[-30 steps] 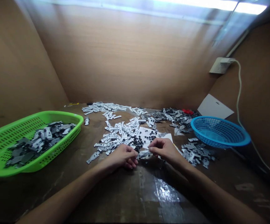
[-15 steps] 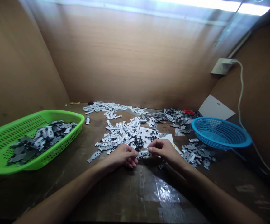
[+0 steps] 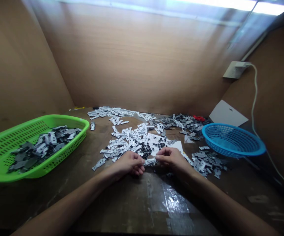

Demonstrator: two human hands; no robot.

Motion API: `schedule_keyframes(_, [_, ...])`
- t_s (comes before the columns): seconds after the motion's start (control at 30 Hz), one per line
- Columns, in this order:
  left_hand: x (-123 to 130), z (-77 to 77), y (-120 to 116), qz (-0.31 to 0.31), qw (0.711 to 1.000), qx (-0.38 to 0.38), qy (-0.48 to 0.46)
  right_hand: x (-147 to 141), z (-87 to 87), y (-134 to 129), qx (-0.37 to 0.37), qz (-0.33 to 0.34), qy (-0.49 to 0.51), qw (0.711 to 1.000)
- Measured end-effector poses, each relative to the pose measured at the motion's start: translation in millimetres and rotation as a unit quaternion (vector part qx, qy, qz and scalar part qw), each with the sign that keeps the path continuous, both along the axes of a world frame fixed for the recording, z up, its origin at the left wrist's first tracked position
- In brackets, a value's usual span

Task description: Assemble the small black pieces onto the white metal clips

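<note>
Between my two hands a small silver-white bracket-like part point(image 3: 150, 161) is held just above the table. My left hand point(image 3: 132, 163) pinches its left end with thumb and forefinger, the other fingers curled under. At the other end, the fingertips of my right hand point(image 3: 168, 156) are closed on it, partly covering it. Small black round pieces point(image 3: 146, 150) lie in a cluster just beyond my fingers, some on a white sheet point(image 3: 178, 144). A heap of similar silver-white parts point(image 3: 122, 141) spreads beyond my left hand.
A green basket point(image 3: 83, 137) on the left holds grey and silver parts. At right stand a blue basket point(image 3: 232, 141) and a pile of silver parts point(image 3: 207, 162). Dark grey parts point(image 3: 188, 123) lie at the back near a red item point(image 3: 198, 118). A white cable point(image 3: 255, 95) hangs at right.
The silver-white part between my fingers appears slightly raised and tilted compared with before. Both hands have barely moved. The view has shifted slightly.
</note>
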State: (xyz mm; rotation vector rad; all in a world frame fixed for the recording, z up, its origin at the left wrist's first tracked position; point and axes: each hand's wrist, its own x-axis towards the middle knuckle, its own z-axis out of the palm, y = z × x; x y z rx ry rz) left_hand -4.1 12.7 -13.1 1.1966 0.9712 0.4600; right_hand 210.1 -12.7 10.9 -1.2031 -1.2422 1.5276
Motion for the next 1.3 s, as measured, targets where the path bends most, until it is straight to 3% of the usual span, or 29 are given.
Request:
schedule_keyframes(0.27, [0.6, 4.1, -0.3, 0.007, 1.000, -0.008, -0.005, 0.9, -7.7, 5.1, 0.002, -0.021, -0.038, 0.999])
schedule_keyframes(0.4, [0.3, 8.3, -1.8, 0.012, 1.000, -0.007, -0.013, 2.4, -1.2, 1.6, 0.036, -0.032, -0.088, 0.995])
schedule_keyframes(0.53, [-2.5, 13.6, -2.0, 0.008, 0.999, 0.007, -0.042, 2.5, 5.3, -2.0, 0.009, -0.041, -0.098, 0.994])
schedule_keyframes(0.77, [-6.0, 19.1, -2.6, -0.002, 0.998, 0.043, -0.053, 6.5, -4.4, 2.8, -0.048, 0.060, -0.076, 0.994])
schedule_keyframes(1.07, [-4.1, 16.8, -3.0, -0.011, 0.997, 0.068, -0.047, -1.9, -6.4, -0.3, 0.094, 0.016, -0.120, 0.988])
schedule_keyframes(1.3, [8.2, 15.5, -10.0, 0.071, 0.987, 0.136, -0.041, -7.1, -1.8, -3.6, 0.155, 0.010, -0.150, 0.976])
